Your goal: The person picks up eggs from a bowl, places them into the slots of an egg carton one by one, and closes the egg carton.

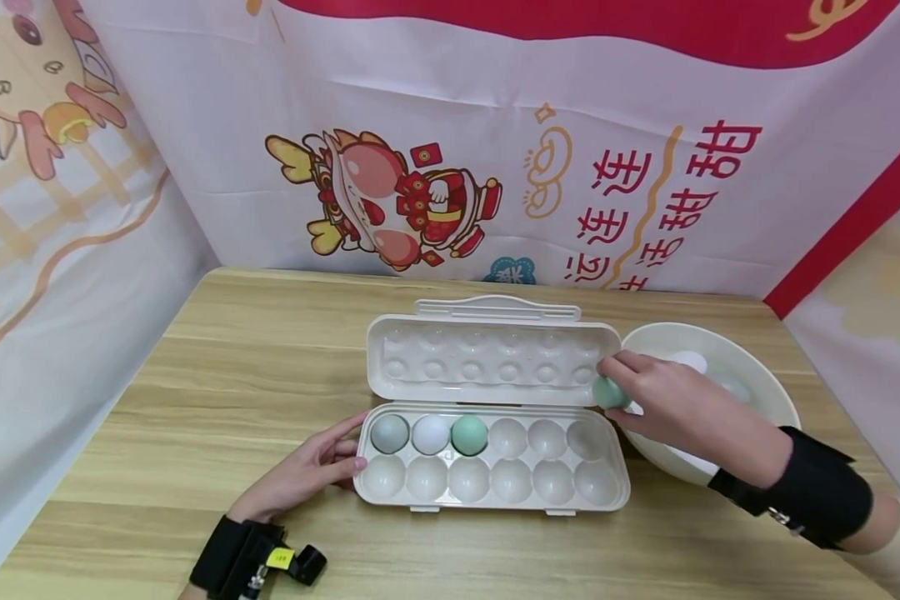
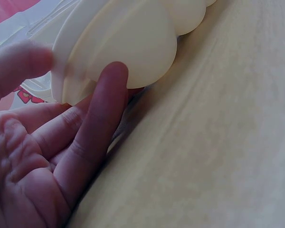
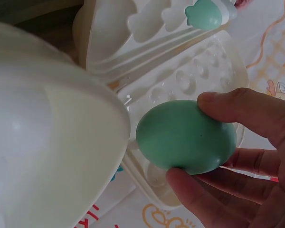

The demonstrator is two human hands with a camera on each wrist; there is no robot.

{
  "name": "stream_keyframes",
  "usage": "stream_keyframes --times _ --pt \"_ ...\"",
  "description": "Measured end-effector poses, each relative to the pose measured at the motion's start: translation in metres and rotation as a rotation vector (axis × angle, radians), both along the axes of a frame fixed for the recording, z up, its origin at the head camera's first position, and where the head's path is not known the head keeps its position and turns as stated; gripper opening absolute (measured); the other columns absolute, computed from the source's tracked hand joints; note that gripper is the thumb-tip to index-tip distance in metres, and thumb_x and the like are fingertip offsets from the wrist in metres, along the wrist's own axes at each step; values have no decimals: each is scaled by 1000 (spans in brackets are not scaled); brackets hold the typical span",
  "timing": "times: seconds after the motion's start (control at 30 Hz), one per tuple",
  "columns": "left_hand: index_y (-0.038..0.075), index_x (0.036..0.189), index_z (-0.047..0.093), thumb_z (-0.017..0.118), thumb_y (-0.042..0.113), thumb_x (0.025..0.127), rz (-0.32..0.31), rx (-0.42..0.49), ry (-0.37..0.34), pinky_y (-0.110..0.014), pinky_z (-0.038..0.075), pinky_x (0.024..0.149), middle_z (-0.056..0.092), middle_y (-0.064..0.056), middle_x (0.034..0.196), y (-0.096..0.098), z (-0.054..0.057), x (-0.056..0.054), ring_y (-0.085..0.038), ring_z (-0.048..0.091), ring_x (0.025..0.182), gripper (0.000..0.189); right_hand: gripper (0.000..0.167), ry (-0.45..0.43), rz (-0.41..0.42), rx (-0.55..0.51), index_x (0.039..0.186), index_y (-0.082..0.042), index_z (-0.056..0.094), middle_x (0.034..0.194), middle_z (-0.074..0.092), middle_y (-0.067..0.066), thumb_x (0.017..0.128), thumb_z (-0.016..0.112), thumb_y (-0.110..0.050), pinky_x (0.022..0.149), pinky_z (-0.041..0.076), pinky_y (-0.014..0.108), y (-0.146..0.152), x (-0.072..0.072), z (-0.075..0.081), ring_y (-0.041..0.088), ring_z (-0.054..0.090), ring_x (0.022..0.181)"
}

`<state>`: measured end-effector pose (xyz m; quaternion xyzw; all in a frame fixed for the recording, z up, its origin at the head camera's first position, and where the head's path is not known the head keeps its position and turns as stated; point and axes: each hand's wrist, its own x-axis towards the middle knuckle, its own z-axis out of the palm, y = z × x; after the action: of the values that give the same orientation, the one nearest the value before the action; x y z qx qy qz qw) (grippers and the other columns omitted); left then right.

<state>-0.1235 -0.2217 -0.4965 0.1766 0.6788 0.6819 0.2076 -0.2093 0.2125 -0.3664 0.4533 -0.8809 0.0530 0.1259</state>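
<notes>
A white egg box [image 1: 495, 500] lies with its lid [image 1: 487, 392] folded back. In the back row's left cups sit a grey egg [image 1: 389, 433], a white egg [image 1: 431, 434] and a green egg [image 1: 468, 435]. My left hand [image 1: 307, 467] grips the box's left end, thumb on the rim, fingers against the side and a rounded cup [image 2: 147, 47]. With thumb and fingers my right hand [image 1: 671, 400] pinches another green egg [image 3: 180, 137], raised over the lid's right end beside the bowl. The front row's cups hold nothing.
A large white bowl [image 1: 772, 383] with pale eggs [image 1: 690, 361] inside stands right of the box, partly hidden by my right forearm. The wooden table [image 1: 270, 358] backs onto a printed cloth [image 1: 232, 125], with cloth on both sides too.
</notes>
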Motion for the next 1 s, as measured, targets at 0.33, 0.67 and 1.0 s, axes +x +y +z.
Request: stream_keyframes --times 0.33,0.67,1.0 --pt "-10 149 7 50 2 99 -3 9 16 -35 55 79 53 -39 120 0 -1 -1 -23 65 97 67 47 -52 36 20 99 -6 56 85 55 2 67 89 -13 54 54 30 -9 4 -9 17 59 66" --pt "-10 149 8 50 0 99 -1 30 20 -34 54 82 50 -41 122 1 -3 0 -23 64 102 67 45 -113 98 15 101 -6 57 88 53 1 69 87 -10 56 52 24 -22 6 -21 13 59 66" --pt "-12 148 8 51 0 98 0 34 33 -35 54 81 49 -44 121 1 -3 0 -22 64 100 67 44 -115 167 -15 101 -5 58 89 54 2 67 86 -8 58 53 24 -33 6 -33 13 58 71"
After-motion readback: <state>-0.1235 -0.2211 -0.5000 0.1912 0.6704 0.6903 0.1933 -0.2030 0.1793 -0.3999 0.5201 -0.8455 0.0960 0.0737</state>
